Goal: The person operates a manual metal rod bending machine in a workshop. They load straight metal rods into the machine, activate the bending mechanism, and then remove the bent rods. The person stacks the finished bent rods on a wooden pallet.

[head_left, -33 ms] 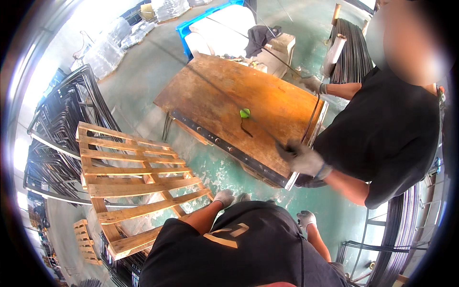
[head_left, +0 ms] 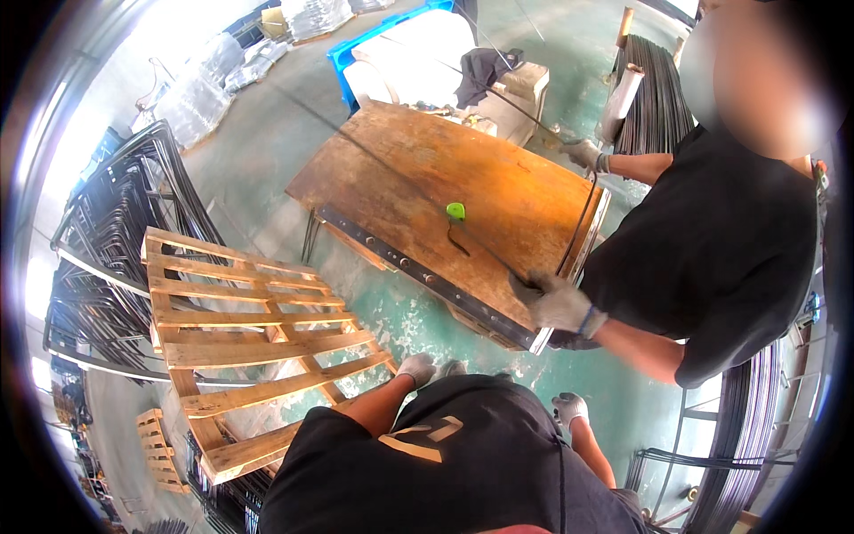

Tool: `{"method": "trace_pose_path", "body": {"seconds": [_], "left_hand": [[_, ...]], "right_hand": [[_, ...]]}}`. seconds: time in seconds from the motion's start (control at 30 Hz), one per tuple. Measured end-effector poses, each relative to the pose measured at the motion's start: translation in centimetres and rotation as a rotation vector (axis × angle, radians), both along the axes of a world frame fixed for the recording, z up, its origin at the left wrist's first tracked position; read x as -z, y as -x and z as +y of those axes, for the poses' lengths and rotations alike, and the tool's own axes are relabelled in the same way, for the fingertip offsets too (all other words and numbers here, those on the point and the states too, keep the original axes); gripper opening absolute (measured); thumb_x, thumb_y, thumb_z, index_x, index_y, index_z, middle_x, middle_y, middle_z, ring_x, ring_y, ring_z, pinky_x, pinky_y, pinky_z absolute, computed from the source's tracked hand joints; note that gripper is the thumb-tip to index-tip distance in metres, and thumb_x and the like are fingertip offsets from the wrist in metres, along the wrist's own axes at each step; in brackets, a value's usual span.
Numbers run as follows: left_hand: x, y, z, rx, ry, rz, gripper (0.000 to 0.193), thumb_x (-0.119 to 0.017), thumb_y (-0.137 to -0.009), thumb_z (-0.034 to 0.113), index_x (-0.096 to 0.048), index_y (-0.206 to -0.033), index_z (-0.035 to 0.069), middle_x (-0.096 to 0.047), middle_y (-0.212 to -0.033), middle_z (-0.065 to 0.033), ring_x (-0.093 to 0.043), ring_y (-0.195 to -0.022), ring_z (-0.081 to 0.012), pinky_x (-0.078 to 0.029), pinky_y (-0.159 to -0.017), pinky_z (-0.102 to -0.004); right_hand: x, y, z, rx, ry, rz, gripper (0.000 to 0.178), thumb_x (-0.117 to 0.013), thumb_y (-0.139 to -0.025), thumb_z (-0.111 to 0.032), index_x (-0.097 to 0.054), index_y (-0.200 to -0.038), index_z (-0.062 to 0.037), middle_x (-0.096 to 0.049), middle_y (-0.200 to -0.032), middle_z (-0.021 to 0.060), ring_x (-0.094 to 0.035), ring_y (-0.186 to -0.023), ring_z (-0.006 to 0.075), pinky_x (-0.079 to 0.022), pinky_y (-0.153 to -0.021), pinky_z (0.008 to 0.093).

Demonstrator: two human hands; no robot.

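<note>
My left hand (head_left: 417, 367), in a grey-white glove, hangs low beside the near right corner of a wooden pallet (head_left: 267, 363); its fingers are too unclear to read. My right hand (head_left: 570, 408), gloved too, hangs over the green floor with fingers loosely curled and apart, holding nothing. Ahead stands a rust-brown table (head_left: 382, 182) with a dark, bolted metal edge strip. On it lies a green tape measure (head_left: 455, 211) with a dark strap. Across the table, a co-worker's gloved hands (head_left: 560, 303) grip a long, thin, black bent metal frame (head_left: 480, 246).
The co-worker (head_left: 703, 249) stands at the table's right end. Stacked black tube frames (head_left: 133, 205) fill the left. Bundles of black rods (head_left: 656, 98) stand at far right. Behind the table is a blue-edged bin (head_left: 342, 62) with white material.
The co-worker's nearer hand has shifted slightly left, and the black metal frame has moved a little with it. My own hands look unmoved.
</note>
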State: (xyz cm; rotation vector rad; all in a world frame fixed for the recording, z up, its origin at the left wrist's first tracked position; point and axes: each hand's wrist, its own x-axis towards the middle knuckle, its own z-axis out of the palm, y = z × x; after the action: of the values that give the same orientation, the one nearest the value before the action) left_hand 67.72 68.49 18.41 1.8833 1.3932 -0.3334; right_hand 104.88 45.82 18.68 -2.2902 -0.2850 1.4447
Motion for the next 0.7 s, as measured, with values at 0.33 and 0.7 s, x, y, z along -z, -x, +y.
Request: {"method": "trace_pose_path", "body": {"seconds": [0.33, 0.7], "left_hand": [[0.1, -0.2, -1.5, -0.057, 0.012, 0.018, 0.028, -0.052, -0.085, 0.024, -0.069, -0.102, 0.008, -0.065, -0.11, -0.0156, -0.06, -0.108, -0.0337, -0.046, -0.096, -0.0397], [1.0, 0.6, -2.5, -0.123, 0.032, 0.019, 0.034, -0.058, -0.082, 0.026, -0.067, -0.107, 0.006, -0.066, -0.112, -0.016, -0.061, -0.108, -0.0324, -0.047, -0.093, -0.0402]], "right_hand": [[0.4, 0.3, -1.3, 0.003, 0.017, 0.011, 0.047, -0.067, -0.083, -0.02, -0.059, -0.125, -0.0023, -0.066, -0.072, 0.0092, -0.06, -0.054, 0.0163, -0.049, -0.05, 0.0308], [-2.8, 1.3, -0.9, -0.098, -0.004, -0.009, 0.051, -0.06, -0.081, -0.019, -0.055, -0.127, 0.0027, -0.062, -0.07, 0.0083, -0.057, -0.053, 0.0155, -0.047, -0.049, 0.0307]]}}
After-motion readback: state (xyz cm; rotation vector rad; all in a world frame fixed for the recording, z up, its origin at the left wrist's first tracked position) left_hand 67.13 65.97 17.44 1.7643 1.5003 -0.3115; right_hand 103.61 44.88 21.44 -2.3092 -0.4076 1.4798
